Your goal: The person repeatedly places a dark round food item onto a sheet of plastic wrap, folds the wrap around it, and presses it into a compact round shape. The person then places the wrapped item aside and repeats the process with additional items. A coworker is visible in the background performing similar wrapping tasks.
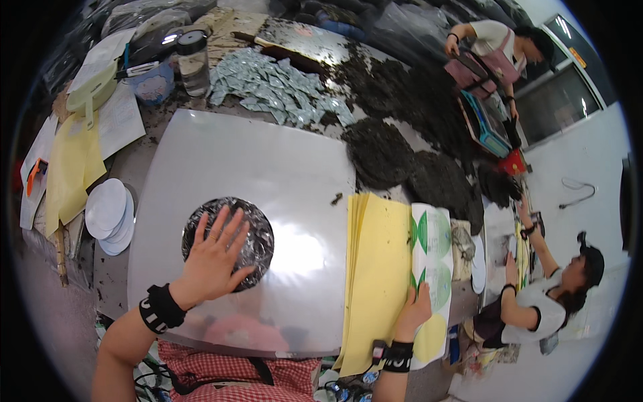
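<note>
My left hand [216, 259] lies flat, fingers spread, on a round dark cake wrapped in shiny clear plastic [262, 243]. The cake rests on a smooth metal plate [251, 156] in front of me. Over to the right, my right hand [414, 309] touches a sheet of round green-and-white labels [437, 236]; whether its fingertips pinch a label is unclear. The label sheet lies against a stack of yellow paper sheets [377, 276], which overlaps the plate's right edge. Several white paper discs [108, 211] are piled left of the plate.
Small silvery packets [271, 85] lie heaped behind the plate, beside a lidded clear jar [193, 65] and a blue cup [150, 83]. Dark pressed cakes [379, 151] and loose dark crumbs [422, 90] cover the back right. Two co-workers [542, 306] [502, 55] are at the right.
</note>
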Available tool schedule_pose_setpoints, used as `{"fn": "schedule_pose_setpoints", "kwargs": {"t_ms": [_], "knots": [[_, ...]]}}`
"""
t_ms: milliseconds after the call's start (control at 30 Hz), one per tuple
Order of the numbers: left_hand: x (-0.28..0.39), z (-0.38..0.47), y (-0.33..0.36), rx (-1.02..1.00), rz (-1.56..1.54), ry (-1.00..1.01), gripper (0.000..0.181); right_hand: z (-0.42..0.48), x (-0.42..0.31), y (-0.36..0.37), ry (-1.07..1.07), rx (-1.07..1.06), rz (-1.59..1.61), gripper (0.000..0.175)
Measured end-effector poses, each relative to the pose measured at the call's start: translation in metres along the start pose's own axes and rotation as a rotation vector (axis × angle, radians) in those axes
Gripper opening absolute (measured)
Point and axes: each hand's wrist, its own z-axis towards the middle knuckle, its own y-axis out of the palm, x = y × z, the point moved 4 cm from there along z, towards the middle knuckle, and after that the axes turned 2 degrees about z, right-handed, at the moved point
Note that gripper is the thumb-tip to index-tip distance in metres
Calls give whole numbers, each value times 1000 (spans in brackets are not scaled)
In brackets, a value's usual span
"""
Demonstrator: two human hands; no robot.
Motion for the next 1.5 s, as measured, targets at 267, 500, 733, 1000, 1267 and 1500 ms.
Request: {"fn": "schedule_pose_setpoints", "kwargs": {"t_ms": [267, 500, 733, 1000, 1267, 1500], "knots": [[-7, -7, 4, 15, -10, -5, 83, 32, 152, -12, 796, -82, 1255, 36], [-5, -8, 6, 97, -7, 46, 76, 61, -89, -94, 350, 4, 1023, 65], [-18, -21, 9, 294, -413, 99, 64, 37, -373, -64, -774, -389, 918, 100], [-22, -18, 20, 338, -690, 28, 82, 59, -401, -70, -745, -673, 974, 96], [-95, -55, -17, 403, -1225, -341, 50, 49, -438, -50, -857, -624, 841, 80], [-108, -11, 10, 208, -871, -575, 31, 37, -454, -39, -939, -671, 716, 68]]}}
